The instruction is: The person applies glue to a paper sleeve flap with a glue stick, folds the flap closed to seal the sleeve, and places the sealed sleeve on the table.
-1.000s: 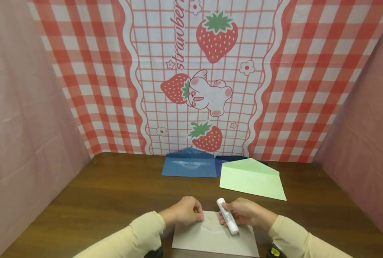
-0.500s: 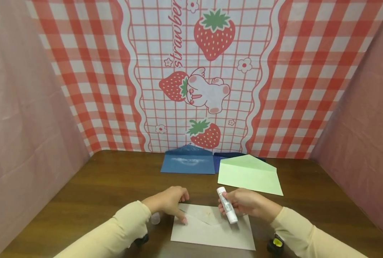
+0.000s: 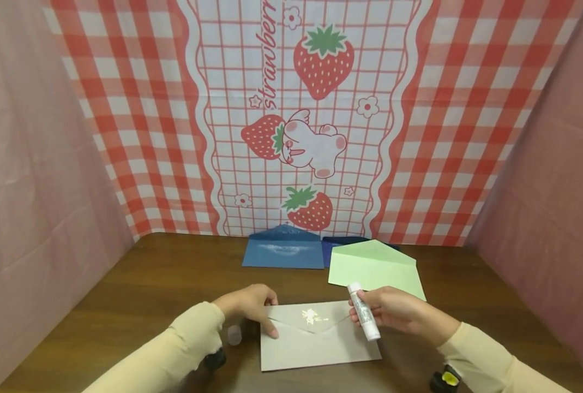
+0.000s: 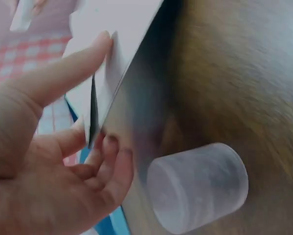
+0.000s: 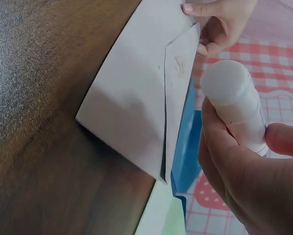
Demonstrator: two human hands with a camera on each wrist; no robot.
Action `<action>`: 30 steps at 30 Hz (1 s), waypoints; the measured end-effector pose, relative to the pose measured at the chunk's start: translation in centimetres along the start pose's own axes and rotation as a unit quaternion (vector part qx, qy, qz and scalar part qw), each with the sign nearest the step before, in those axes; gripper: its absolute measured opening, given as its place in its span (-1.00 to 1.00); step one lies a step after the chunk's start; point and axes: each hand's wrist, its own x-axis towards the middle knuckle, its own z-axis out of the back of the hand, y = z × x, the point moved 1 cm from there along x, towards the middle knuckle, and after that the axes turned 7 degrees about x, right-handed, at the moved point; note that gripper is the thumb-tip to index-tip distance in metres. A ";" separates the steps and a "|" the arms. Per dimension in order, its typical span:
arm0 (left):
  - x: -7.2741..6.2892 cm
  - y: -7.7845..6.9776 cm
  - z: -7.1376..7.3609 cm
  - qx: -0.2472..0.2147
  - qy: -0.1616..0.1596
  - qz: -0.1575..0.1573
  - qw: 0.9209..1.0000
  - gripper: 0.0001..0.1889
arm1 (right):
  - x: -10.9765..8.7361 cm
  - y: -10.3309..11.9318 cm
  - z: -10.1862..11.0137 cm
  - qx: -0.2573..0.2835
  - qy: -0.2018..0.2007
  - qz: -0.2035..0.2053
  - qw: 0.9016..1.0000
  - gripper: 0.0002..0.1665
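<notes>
A white envelope [image 3: 320, 349] with a gold mark on its folded-down flap lies in front of the person in the head view. My left hand [image 3: 253, 308] grips its left end; in the left wrist view the thumb [image 4: 82, 63] presses on the face while the fingers lie behind the edge. My right hand [image 3: 394, 312] holds a white glue stick [image 3: 364, 311] slanting over the envelope's right side. The stick's white end [image 5: 227, 81] faces the camera in the right wrist view. Beside the left wrist lies a translucent cap [image 4: 197, 188] on its side on the table.
Behind the hands, a pale green envelope [image 3: 370, 270] with its flap up lies at the right. A blue envelope [image 3: 283, 256] and a dark blue one [image 3: 328, 256] are along the table's back edge. A strawberry-print cloth [image 3: 316, 213] hangs behind the wooden table [image 3: 173, 278].
My left hand has moved from the flap to the envelope's left end and grips it, uncovering the cap. The envelope has turned slightly. My right hand has shifted right with the glue stick.
</notes>
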 end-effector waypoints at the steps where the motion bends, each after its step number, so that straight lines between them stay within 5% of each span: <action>1: 0.1 0.2 0.1 -0.029 0.007 0.008 1.000 -0.70 | -0.2 0.1 0.2 0.002 0.006 0.006 1.000 -0.42; 5: 0.4 1.3 0.3 -0.126 0.006 0.042 0.991 -0.82 | -0.9 0.7 1.0 0.015 0.015 0.022 1.000 -0.42; 12: 0.3 3.4 1.1 -0.239 -0.085 0.083 0.964 -0.71 | -1.2 0.4 1.9 0.030 0.020 0.026 0.999 -0.46; 20: -1.6 8.0 5.3 -0.231 -0.189 0.140 0.944 -0.71 | -1.0 -0.5 2.1 0.050 0.020 0.027 0.998 -0.52; 30: -6.1 15.5 8.4 -0.213 -0.196 0.219 0.932 -0.57 | -1.2 -1.0 3.0 0.054 0.031 0.018 0.998 -0.54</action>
